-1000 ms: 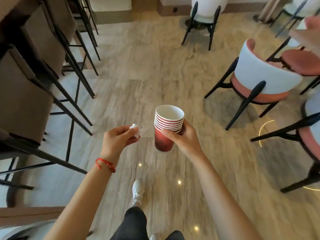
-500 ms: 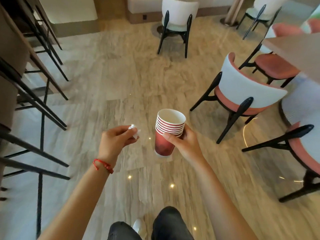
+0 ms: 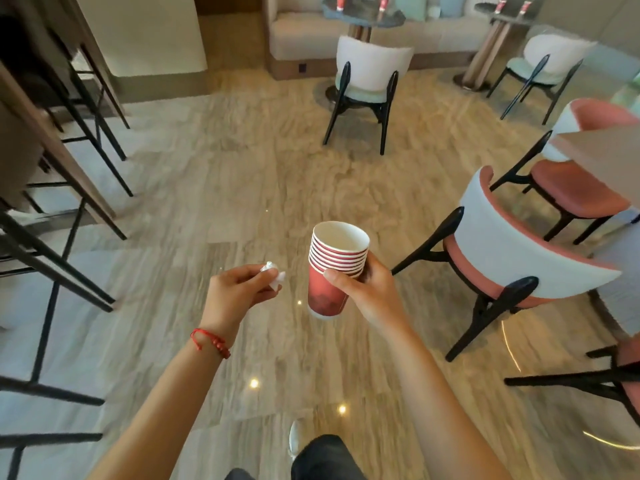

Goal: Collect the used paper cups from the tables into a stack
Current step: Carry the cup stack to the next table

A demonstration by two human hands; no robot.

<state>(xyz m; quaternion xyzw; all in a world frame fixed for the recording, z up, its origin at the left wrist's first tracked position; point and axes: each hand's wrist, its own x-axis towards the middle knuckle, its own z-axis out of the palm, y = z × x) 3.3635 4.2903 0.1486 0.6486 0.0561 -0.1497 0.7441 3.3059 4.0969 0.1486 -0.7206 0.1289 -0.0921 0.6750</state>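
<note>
At 9 o'clock along the frame edge: dark metal stool legs [image 3: 74,188] under a brown counter [image 3: 52,140], blurred.

At 7 o'clock, rising toward centre: left forearm with red cord bracelet [image 3: 210,342] at the wrist. Left hand [image 3: 239,292] curled, thumb and fingertips pinching a small crumpled white paper wad [image 3: 274,274]. Wad just left of the cups, not touching them.

Just past centre toward 5 o'clock: stack of red paper cups [image 3: 334,268], white inside, nested, several white rims showing one above another; tilted slightly, mouth up and open, interior looks empty. Held over the floor, clear of any table. Right hand [image 3: 370,294] wrapped round the stack, thumb across the near side below the rims, fingers behind.

At 6 o'clock: dark trouser leg [image 3: 322,457] and light shoe [image 3: 296,438] on pale wood-grain floor [image 3: 242,188].

At 12 o'clock, far: round dark table [image 3: 362,15] with two small red cups [image 3: 383,2] standing on it, white-backed chair [image 3: 372,72] in front.

At 1 o'clock, far: second table [image 3: 498,10] with two more red cups [image 3: 524,6]; detail too small to tell more.

At 3 o'clock: pink-seated chair with white back [image 3: 519,251], black legs; second pink chair [image 3: 581,188] behind, corner of a tabletop [image 3: 609,154] over it.
</note>
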